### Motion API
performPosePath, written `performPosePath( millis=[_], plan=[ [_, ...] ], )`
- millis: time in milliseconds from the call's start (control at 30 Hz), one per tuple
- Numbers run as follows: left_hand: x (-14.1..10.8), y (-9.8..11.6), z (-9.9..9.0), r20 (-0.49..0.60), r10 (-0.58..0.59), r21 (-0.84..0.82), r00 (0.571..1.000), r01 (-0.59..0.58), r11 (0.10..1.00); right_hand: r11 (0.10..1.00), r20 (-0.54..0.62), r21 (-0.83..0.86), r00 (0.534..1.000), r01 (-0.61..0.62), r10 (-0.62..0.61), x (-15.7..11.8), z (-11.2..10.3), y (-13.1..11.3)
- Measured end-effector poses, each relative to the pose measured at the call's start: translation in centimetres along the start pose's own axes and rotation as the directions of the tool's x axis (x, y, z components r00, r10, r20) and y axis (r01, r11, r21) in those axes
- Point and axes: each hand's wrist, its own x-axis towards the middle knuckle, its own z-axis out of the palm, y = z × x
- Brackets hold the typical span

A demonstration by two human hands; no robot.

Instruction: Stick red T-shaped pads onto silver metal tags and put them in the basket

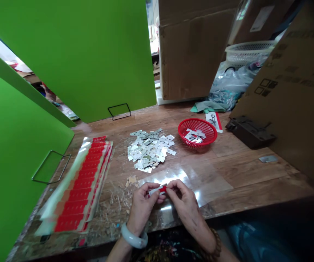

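Note:
Between finger and thumb my left hand (pixel 143 205) grips a small silver metal plate (pixel 153 191) near the table's front edge. A small red sticker (pixel 162 189) sits at the plate's right end. The closed fingertips of my right hand (pixel 185 203) pinch at that red end, partly hiding it. Both hands are over a clear plastic sheet (pixel 213 182). Beyond them lies a loose heap of similar metal plates (pixel 150 149). To the left are stacked sheets of red stickers (pixel 79 185) on pale backing.
A red plastic basket (pixel 197 143) holds several plates. A dark metal block (pixel 251 133) stands by a cardboard box (pixel 290 98) at the right, near a single plate (pixel 268 159). Green panels (pixel 77 54) and another carton (pixel 189 58) border the wooden table (pixel 238 174).

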Motion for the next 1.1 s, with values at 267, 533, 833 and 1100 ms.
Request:
performPosePath(
  millis=[267, 533, 833, 1100],
  plan=[
    [0.04, -0.37, -0.35, 0.010, -0.065, -0.025, 0.998, 0.065, 0.998, 0.993, -0.014, -0.116, 1.000, -0.017, 0.016, 0.29, 0.11, -0.53],
    [-0.06, -0.52, -0.33, -0.006, -0.076, -0.043, 0.997, 0.076, 0.996, 0.986, -0.012, -0.162, 1.000, 0.024, -0.026, 0.49, 0.11, -0.37],
    [-0.44, -0.36, -0.29, 0.004, -0.048, -0.007, 0.999, 0.048, 0.999, 0.988, -0.014, -0.153, 1.000, 0.022, -0.025, 0.41, 0.20, 0.06],
    [-0.33, -0.55, -0.54, 0.023, -0.049, -0.003, 0.999, 0.049, 0.999, 0.992, -0.018, -0.127, 1.000, -0.001, -0.001, 0.33, 0.17, -0.18]
  ],
)
